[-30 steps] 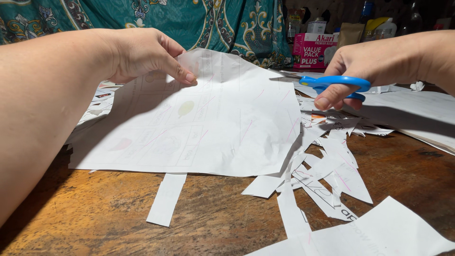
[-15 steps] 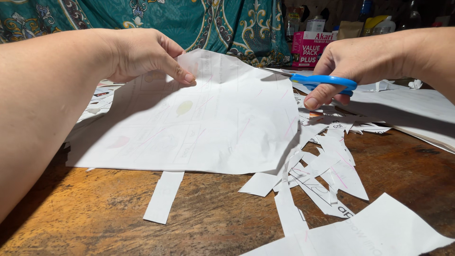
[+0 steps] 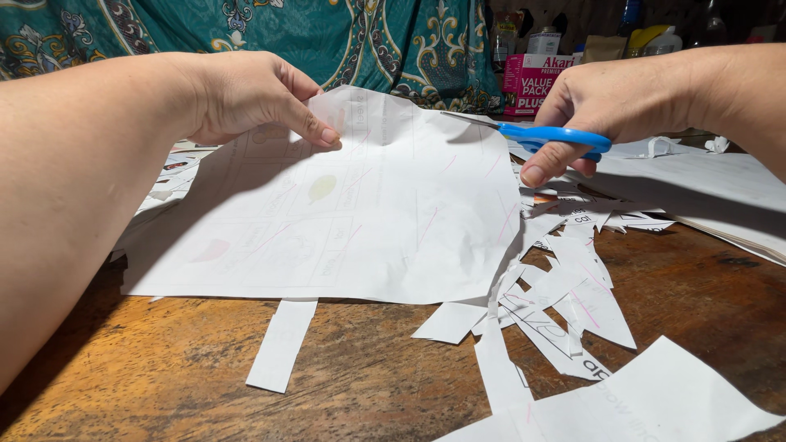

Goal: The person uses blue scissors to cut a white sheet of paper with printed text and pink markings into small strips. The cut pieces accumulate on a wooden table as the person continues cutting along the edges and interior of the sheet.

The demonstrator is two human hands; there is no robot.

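Gripping blue scissors (image 3: 557, 137) in right hand (image 3: 618, 102), raised since before, left hand (image 3: 254, 94) pinching paper sheet (image 3: 393, 213)

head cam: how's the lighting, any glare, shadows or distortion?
Head view: hard sunlight blows out the sheet of paper; left hand and forearm cast a dark shadow over the sheet's left side; wide-angle lens stretches the near forearm; scissors sharp; background dim.
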